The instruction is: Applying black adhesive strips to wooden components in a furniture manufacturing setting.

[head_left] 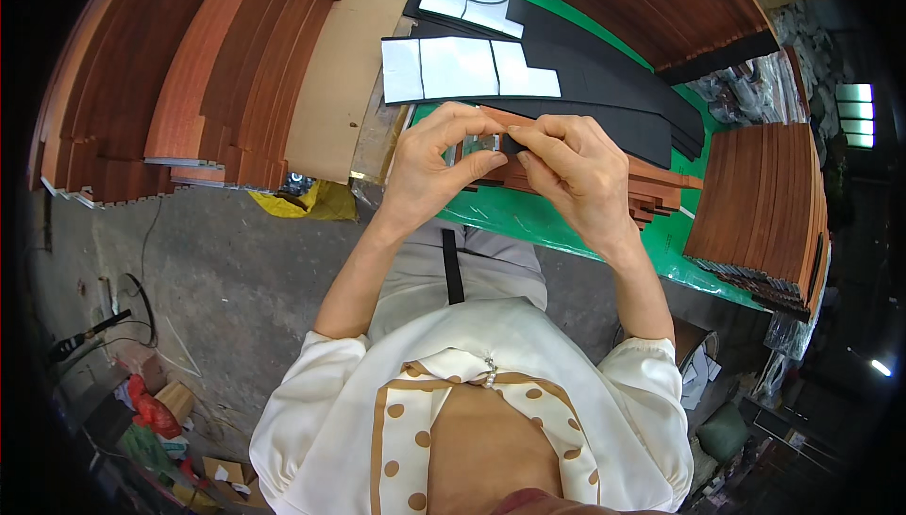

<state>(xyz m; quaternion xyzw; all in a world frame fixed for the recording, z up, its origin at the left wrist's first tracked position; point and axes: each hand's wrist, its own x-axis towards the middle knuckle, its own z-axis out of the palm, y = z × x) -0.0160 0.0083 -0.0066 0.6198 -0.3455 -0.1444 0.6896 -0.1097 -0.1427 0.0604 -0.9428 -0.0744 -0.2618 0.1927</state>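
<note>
Clamped by the left grip (423,164) at one end and by the right grip (583,170) at the darker other end: a small shiny piece (486,144), located over the near edge of the green-covered bench (517,225). Thumb and fingers together on the piece at both sides, presumably to steady so small a part while leaving its middle in sight; exact form, and any contact with the reddish-brown moulding strips (665,175) below, too obscured to tell. Along the same near edge, strips laid lengthwise, probably for short reach. Toward the far edge, black sheets (609,57) spread flat, with white-faced pads (457,69) on top near the far left corner, white sides up, perhaps for easy pickup. At the right end of the bench, brown slats (750,199) packed side by side, likely to save space. As for containers: on the floor below the left end of the bench, a yellow bag (332,202) with dark, shiny contents, too small to identify; farther left on the floor, a red bag (149,408), contents hidden, and a cardboard box (231,466) with white scraps, whether inside or on top impossible to tell.
</note>
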